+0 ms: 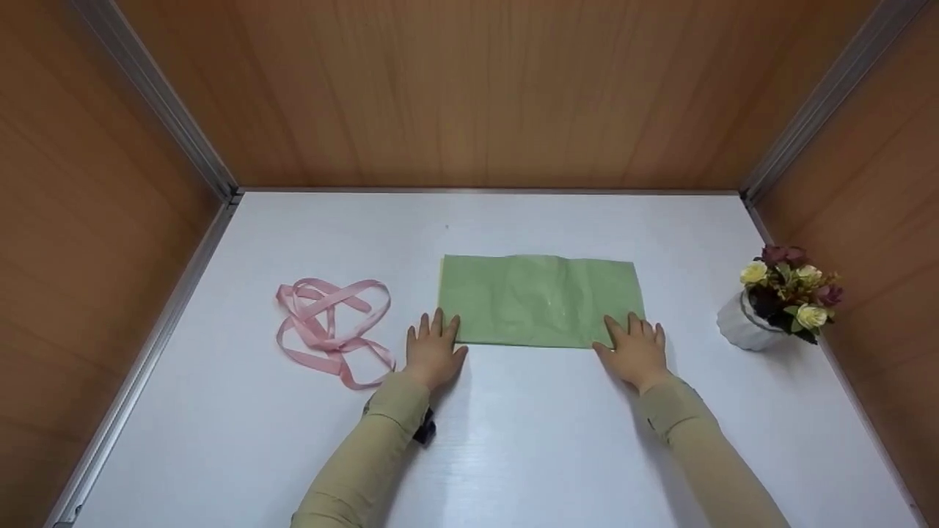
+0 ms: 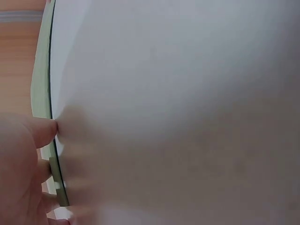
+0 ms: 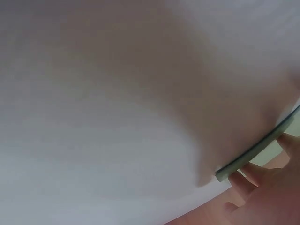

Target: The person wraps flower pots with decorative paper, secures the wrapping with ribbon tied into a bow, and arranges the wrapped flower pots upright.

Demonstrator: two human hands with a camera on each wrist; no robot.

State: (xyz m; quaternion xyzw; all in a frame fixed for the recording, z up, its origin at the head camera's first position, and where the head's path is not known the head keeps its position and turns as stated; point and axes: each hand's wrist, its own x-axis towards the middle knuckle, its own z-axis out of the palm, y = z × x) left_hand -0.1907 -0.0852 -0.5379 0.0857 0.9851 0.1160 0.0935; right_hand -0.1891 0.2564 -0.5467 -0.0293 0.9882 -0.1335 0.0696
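Observation:
A flat rectangle of creased green paper lies on the white table, with a thin yellow strip showing along its left edge. At its near left corner is my left hand, fingers spread and fairly straight, their tips on or beside the paper. Over the near right corner, the fingers of my right hand rest in the same spread way. In the left wrist view, the left hand touches the green near edge. The right wrist view has the right hand against the folded edge.
A loose tangle of pink ribbon lies left of the left hand. A white pot with yellow and dark red flowers stands at the right side of the table. Wood-grain panels enclose the back and both sides.

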